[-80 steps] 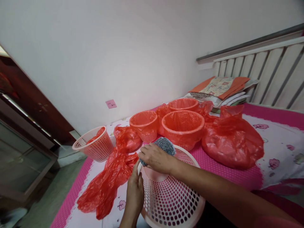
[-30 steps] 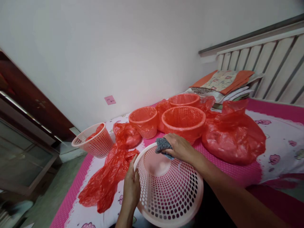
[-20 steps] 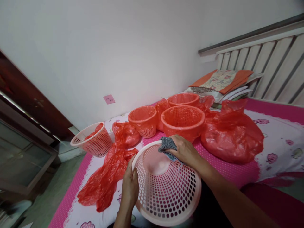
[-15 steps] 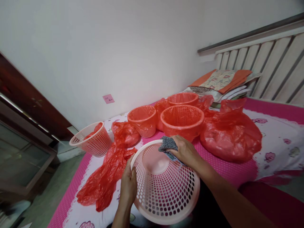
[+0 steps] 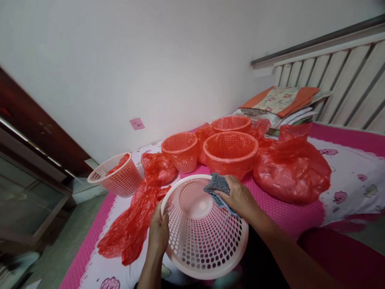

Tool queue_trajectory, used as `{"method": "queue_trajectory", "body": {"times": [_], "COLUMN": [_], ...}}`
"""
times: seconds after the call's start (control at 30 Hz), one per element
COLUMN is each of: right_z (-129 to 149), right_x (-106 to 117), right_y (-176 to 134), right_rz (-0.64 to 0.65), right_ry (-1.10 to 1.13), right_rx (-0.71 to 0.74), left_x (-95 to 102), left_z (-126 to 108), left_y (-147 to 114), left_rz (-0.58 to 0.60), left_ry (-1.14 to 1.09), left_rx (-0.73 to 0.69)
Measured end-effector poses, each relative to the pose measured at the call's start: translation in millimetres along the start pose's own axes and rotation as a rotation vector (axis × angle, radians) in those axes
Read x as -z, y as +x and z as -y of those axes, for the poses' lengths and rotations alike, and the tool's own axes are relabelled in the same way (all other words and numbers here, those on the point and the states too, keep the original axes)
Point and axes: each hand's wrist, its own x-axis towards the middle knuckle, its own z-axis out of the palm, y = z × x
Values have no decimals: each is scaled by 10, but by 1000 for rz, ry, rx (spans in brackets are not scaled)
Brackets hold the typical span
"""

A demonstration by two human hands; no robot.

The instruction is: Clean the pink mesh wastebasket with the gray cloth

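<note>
A pale pink perforated plastic basket [image 5: 207,245] is tipped with its open mouth toward me, its solid round base deep inside. My left hand [image 5: 159,230] is closed on the rim at the left, thumb on the near side. In my right hand [image 5: 240,198] is a bunched grey-blue cloth [image 5: 218,184], pressed against the rim at the upper right. The fingers under the cloth are partly hidden. Just left of the basket, a crumpled red plastic bag [image 5: 129,228] lies spread on the bed cover.
Behind stand red-lined baskets [image 5: 231,160], [image 5: 180,150], and a farther lined basket [image 5: 231,123]. A stuffed red bag [image 5: 291,172] sits right. At left, a pink basket [image 5: 120,178] leans with red plastic inside. Folded textiles [image 5: 279,100] lie near the radiator [image 5: 333,80].
The held basket has shifted slightly left, along with my left hand. My right hand and the cloth have slid a little rightward along the rim.
</note>
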Motion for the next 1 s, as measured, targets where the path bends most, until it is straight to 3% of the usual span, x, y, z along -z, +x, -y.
{"method": "queue_trajectory", "body": {"times": [0.47, 1.0], "right_z": [-63, -136], "right_x": [-24, -176], "right_y": [-283, -514], "right_rz": [28, 65], "right_ry": [25, 101], "right_rx": [-217, -388], "left_x": [52, -5], "left_z": [30, 273], "left_y": [34, -195], "left_rz": [-16, -216], "left_ry": [-44, -84], "left_rx": [38, 266]}}
